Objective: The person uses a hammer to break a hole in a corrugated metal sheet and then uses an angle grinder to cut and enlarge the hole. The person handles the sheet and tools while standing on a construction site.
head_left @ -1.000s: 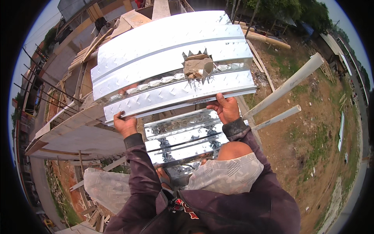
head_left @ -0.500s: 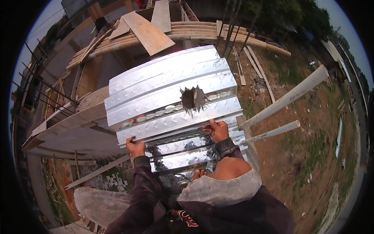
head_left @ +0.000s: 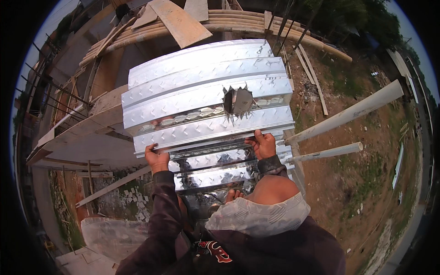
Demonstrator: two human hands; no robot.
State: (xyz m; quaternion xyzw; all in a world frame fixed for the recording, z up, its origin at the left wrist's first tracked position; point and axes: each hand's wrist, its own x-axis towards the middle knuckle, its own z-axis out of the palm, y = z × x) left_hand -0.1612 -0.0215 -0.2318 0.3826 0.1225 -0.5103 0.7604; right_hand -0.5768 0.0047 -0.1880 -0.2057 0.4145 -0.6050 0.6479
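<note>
In front of me lies a shiny corrugated metal decking sheet (head_left: 183, 100), with raised dimples along its ribs. A jagged hole (head_left: 239, 101) is torn through its right part, the metal edges bent up. My left hand (head_left: 157, 159) grips the sheet's near edge at the left, fingers curled on its rim. Further right along the same edge, my right hand (head_left: 263, 145) pinches the rim. Under and nearer than this sheet is another ribbed metal sheet (head_left: 211, 175). My bare foot (head_left: 233, 195) rests on that lower metal, close to my bent knee.
Two pale plastic pipes (head_left: 350, 113) stick out at the right above bare soil. Beyond the sheet are a bundle of long poles (head_left: 243, 21) and a loose plywood board (head_left: 179, 23). A concrete ledge (head_left: 87, 117) and thin steel bars (head_left: 55, 103) stand at the left.
Both hands and the upper sheet have shifted slightly away from me, uncovering more of the lower sheet. The whole view has also moved a little. Both hands keep their hold.
</note>
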